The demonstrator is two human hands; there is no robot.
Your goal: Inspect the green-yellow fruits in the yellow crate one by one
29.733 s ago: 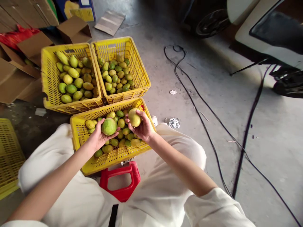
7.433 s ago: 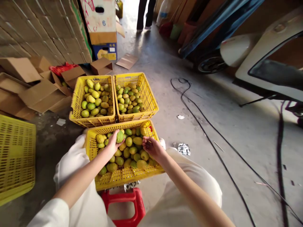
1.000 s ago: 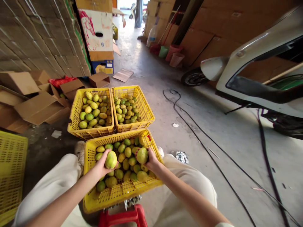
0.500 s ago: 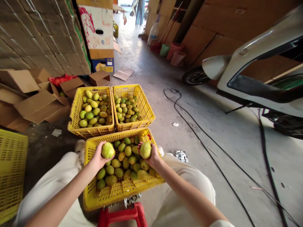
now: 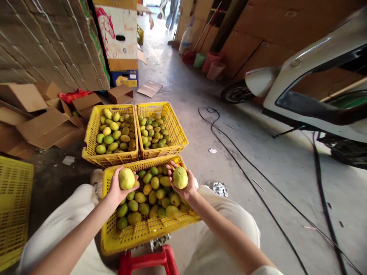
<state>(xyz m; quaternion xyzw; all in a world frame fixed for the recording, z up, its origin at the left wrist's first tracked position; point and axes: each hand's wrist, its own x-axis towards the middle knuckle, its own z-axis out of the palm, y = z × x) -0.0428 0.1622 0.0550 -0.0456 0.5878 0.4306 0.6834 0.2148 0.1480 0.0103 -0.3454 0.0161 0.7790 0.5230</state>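
Observation:
My left hand (image 5: 116, 188) holds a greenish-yellow lemon (image 5: 126, 178) above the left side of the near yellow crate (image 5: 134, 240). A second pale green-yellow lemon (image 5: 180, 177) rests in my right hand (image 5: 189, 188), palm up with the fingers curled behind it, over the crate's right side. Below and between both hands, many green and yellow lemons (image 5: 152, 197) lie loose in this crate. Beyond it stand two more yellow crates side by side, the left one (image 5: 89, 131) and the right one (image 5: 178, 131), both partly filled with similar fruit.
A red stool (image 5: 149, 261) is under the near crate's front edge. Flattened and open cardboard boxes (image 5: 46, 128) lie at left, near another yellow crate (image 5: 15, 210). Black cables (image 5: 237, 160) cross the floor at right, beside a white scooter (image 5: 286, 88). A person's legs (image 5: 172, 14) show far back.
Both hands have shifted slightly outward with their lemons, the left one to the left and the right one to the right. The fingers of both have loosened a little. The distant legs have moved.

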